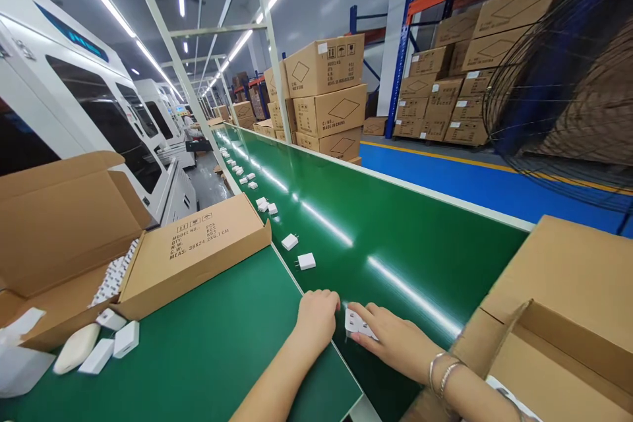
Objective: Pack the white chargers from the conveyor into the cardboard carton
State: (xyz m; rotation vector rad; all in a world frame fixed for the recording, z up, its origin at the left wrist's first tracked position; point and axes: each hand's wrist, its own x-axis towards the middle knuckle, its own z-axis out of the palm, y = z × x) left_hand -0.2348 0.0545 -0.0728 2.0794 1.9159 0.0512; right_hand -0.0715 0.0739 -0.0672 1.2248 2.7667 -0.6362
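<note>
Green belt (420, 224) below, the right hand (395, 341) grips white plastic blocks (357, 323), probably needing even pressure. Left hand (317, 318) curls, contents unclear.

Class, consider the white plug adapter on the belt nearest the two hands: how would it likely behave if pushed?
The adapter would probably slide rather than roll, being flat-sided. The green belt looks glossy, so grip may be slight. Its blocky body seems stiff, though the thin prongs might snag.
</note>
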